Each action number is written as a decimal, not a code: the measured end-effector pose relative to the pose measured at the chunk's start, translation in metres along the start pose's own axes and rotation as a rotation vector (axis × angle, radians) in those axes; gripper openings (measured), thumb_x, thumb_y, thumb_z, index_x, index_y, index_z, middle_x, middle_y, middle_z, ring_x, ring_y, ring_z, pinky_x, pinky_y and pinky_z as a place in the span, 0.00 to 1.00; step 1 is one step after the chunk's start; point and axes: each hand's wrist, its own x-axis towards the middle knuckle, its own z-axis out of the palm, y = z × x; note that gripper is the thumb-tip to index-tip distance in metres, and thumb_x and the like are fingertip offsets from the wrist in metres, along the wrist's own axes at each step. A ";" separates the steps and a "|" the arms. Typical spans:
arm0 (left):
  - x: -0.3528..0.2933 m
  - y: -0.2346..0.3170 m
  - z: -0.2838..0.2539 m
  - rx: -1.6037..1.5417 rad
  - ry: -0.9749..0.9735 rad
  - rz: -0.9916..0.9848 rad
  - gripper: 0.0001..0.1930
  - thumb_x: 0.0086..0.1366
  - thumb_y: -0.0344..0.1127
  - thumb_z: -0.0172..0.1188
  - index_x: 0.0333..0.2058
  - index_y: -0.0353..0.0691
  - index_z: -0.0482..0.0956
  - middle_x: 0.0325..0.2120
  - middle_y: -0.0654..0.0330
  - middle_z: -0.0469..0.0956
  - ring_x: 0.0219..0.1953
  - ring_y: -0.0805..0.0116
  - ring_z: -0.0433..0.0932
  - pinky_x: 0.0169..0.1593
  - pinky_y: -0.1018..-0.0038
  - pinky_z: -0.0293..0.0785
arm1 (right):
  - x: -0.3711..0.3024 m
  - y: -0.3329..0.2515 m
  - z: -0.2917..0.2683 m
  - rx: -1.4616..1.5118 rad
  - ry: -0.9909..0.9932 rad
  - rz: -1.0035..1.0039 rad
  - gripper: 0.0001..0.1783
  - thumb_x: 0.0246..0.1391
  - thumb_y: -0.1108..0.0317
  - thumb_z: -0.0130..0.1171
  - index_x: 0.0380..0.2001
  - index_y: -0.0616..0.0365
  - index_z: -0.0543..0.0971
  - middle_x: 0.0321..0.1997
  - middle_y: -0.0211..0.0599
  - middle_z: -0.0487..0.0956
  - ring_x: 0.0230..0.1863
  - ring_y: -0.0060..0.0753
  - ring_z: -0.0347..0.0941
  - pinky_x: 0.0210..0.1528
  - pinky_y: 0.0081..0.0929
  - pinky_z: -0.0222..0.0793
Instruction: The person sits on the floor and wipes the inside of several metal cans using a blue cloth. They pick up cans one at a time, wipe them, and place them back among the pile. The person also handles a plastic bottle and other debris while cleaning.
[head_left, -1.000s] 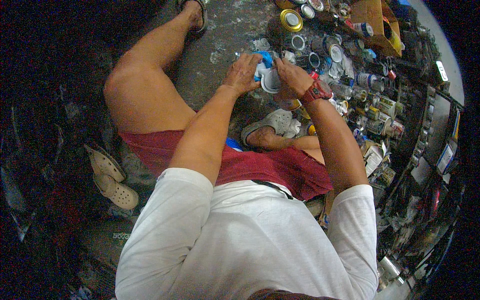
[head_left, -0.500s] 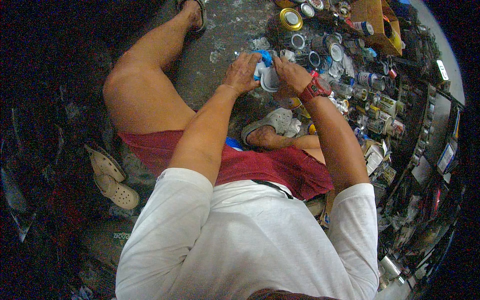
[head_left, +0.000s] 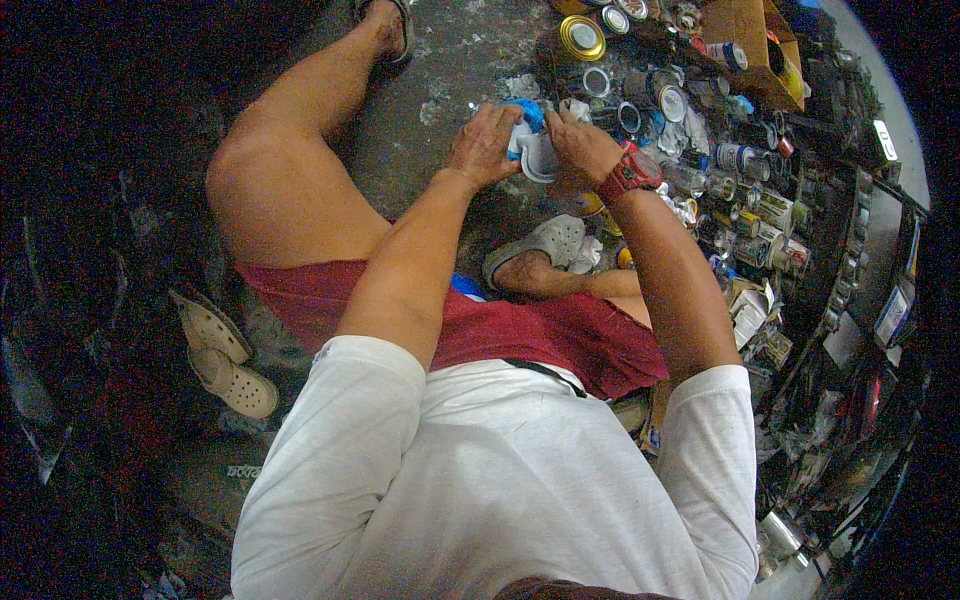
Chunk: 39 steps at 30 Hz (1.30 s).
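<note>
Above the floor between my legs, my left hand (head_left: pixel 485 145) is closed around the left side of a small white and blue object (head_left: pixel 541 160). It has a pale, rounded, rim-like piece facing me and a bright blue part at its far side; its exact kind does not show. My right hand (head_left: pixel 587 150), with a red watch (head_left: pixel 632 172) on the wrist, is at the object's right edge. Its fingers are bent and pressed together there, and whatever they pinch is hidden. The palm is partly in shadow.
Many cans and jars crowd the floor to the right, among them a gold-rimmed tin (head_left: pixel 582 38) and a clear jar (head_left: pixel 628 118). Beyond them stands a cardboard box (head_left: pixel 755 50). Crumpled paper (head_left: pixel 686 130) lies among the cans. A loose tan clog (head_left: pixel 240 385) rests at left.
Almost nothing differs. Both hands stay at the white and blue object, with only a slight shift of the right hand and wrist.
</note>
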 end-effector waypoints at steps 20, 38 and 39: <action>-0.001 0.000 0.000 0.054 -0.009 -0.003 0.45 0.40 0.39 0.83 0.59 0.43 0.70 0.49 0.48 0.77 0.53 0.41 0.76 0.58 0.52 0.75 | 0.006 -0.005 -0.016 0.005 -0.140 -0.014 0.34 0.49 0.66 0.75 0.55 0.63 0.68 0.54 0.58 0.79 0.48 0.64 0.85 0.46 0.54 0.84; 0.000 0.000 0.000 0.063 -0.027 -0.023 0.45 0.43 0.42 0.82 0.60 0.41 0.70 0.48 0.46 0.77 0.52 0.40 0.76 0.56 0.51 0.76 | 0.008 -0.009 -0.021 -0.025 -0.174 0.023 0.40 0.43 0.63 0.80 0.55 0.59 0.68 0.52 0.56 0.79 0.45 0.65 0.85 0.40 0.55 0.84; 0.000 -0.001 0.001 0.058 -0.025 -0.020 0.45 0.43 0.42 0.81 0.60 0.40 0.70 0.47 0.46 0.77 0.52 0.40 0.76 0.56 0.51 0.76 | 0.007 -0.010 -0.023 -0.013 -0.183 0.028 0.40 0.42 0.63 0.81 0.55 0.59 0.68 0.52 0.56 0.78 0.45 0.65 0.85 0.41 0.56 0.84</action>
